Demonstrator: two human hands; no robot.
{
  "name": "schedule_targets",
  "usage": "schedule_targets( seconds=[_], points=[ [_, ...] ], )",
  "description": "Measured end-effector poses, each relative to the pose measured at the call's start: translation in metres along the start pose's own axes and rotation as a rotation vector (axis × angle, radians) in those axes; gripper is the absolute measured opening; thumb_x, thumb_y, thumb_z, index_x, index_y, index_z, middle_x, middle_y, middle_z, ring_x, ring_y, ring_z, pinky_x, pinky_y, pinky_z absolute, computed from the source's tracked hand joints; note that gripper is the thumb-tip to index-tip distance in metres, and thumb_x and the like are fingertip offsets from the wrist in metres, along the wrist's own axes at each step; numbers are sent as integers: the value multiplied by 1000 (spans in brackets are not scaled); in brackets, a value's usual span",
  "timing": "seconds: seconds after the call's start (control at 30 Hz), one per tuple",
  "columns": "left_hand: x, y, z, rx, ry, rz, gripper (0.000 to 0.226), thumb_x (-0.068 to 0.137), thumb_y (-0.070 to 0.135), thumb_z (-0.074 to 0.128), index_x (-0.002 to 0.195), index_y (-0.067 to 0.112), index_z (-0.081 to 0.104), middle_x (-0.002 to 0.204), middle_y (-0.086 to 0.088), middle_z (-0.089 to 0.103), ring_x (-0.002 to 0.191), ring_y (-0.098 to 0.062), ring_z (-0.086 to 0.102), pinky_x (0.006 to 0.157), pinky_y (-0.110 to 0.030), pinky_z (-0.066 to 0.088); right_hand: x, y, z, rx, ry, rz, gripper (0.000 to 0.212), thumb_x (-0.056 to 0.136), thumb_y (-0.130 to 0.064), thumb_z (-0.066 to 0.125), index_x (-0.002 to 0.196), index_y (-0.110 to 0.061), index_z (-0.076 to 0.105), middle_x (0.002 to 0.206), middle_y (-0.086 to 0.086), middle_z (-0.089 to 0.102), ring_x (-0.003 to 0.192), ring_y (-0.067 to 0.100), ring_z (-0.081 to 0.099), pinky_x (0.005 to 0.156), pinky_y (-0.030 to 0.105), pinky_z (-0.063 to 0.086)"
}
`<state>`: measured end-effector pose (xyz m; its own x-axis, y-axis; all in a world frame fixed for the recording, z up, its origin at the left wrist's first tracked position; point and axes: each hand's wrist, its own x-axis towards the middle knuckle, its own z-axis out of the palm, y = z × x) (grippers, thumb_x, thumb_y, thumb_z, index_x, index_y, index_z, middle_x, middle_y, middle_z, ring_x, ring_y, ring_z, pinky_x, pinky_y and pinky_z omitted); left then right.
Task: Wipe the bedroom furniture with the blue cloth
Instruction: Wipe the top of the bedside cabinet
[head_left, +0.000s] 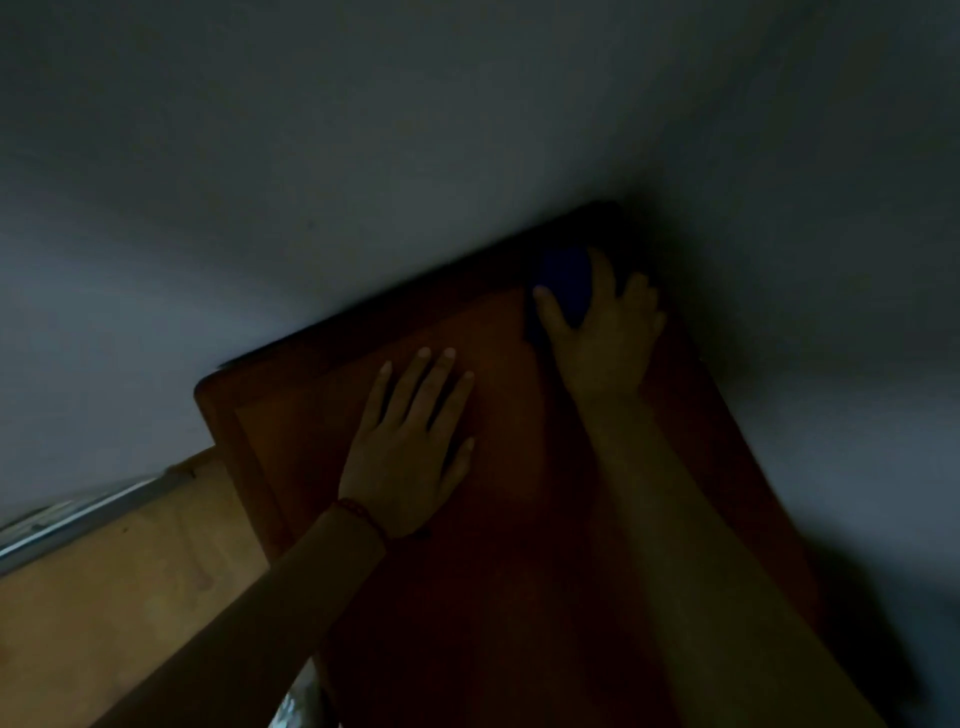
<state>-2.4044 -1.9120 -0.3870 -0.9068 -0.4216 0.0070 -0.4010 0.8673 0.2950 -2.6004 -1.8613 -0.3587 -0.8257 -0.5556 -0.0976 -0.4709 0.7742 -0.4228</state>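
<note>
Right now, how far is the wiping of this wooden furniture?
In hand: the right hand presses the blue cloth on the upper corner of the dark wooden panel, near the wall. The left hand lies flat on the panel, empty. What is done cannot be judged: the picture is dim and shows no wiped trace. The lighter wooden surface beside it looks untouched.
</note>
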Motion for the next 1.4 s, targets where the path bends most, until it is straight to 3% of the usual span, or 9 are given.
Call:
schedule_targets(
  seconds=[0.13, 0.27, 0.37, 0.57, 0.73, 0.93, 1.13, 1.3, 1.4],
  points=[
    [0, 0, 0, 14, 3, 0, 56, 92, 37, 36, 135, 3, 46, 142, -21, 42, 133, -33, 28, 108, -52, 17, -25, -5, 9, -77, -15, -193, 71, 80, -63, 41, 135, -20, 40, 115, 22, 52, 104, 35, 46, 85, 39, 29],
    [-5, -3, -6, -28, 46, -26, 54, 91, 35, 38, 137, 6, 38, 143, -21, 40, 133, -31, 27, 108, -50, 18, 10, -9, 3, -55, 4, 11, 68, 85, -59, 45, 141, -24, 27, 135, 22, 39, 122, 34, 33, 99, 40, 22],
    [-24, -12, -12, -35, 86, -108, 54, 90, 34, 38, 137, 8, 35, 143, -22, 40, 134, -31, 27, 110, -48, 16, -12, -34, 16, -14, 60, 84, 66, 86, -55, 47, 140, -22, 29, 130, 21, 42, 117, 32, 37, 95, 38, 26],
    [-74, -23, -12, -57, 102, -244, 53, 94, 40, 32, 137, 7, 34, 142, -24, 40, 134, -32, 25, 110, -48, 13, -47, -45, 30, -107, -18, -257, 69, 80, -64, 44, 135, -21, 40, 115, 21, 53, 103, 34, 46, 84, 38, 29],
    [-83, -29, -10, -44, 114, -214, 53, 98, 43, 26, 136, 7, 36, 141, -23, 41, 133, -33, 27, 110, -48, 14, -44, -56, 33, -27, 51, -6, 65, 85, -56, 49, 137, -20, 35, 123, 20, 47, 110, 32, 42, 89, 37, 28],
    [-83, -29, -7, -47, 122, -213, 53, 92, 38, 37, 137, 8, 36, 142, -23, 41, 134, -32, 27, 111, -47, 13, -66, -64, 40, -177, -38, -384, 68, 80, -64, 41, 130, -18, 46, 105, 22, 57, 93, 34, 51, 77, 38, 34],
    [-85, -37, -9, -74, 143, -190, 53, 91, 35, 40, 136, 7, 35, 141, -24, 42, 133, -31, 26, 111, -45, 12, -73, -87, 51, -37, 47, -21, 65, 85, -56, 49, 137, -20, 36, 121, 19, 48, 109, 31, 42, 87, 35, 25],
    [-103, -62, -22, -83, 202, -331, 55, 91, 35, 39, 134, 1, 40, 138, -28, 42, 131, -35, 27, 110, -44, 12, -98, -106, 67, -136, -33, -364, 67, 80, -62, 41, 130, -17, 47, 103, 22, 57, 90, 33, 51, 77, 37, 33],
    [-119, -81, -32, -80, 192, -403, 55, 91, 35, 39, 131, -2, 47, 137, -29, 44, 129, -37, 32, 109, -44, 13, -95, -105, 64, -139, 7, -319, 68, 80, -65, 42, 131, -19, 45, 105, 20, 57, 94, 32, 50, 78, 36, 28]
  ],
)
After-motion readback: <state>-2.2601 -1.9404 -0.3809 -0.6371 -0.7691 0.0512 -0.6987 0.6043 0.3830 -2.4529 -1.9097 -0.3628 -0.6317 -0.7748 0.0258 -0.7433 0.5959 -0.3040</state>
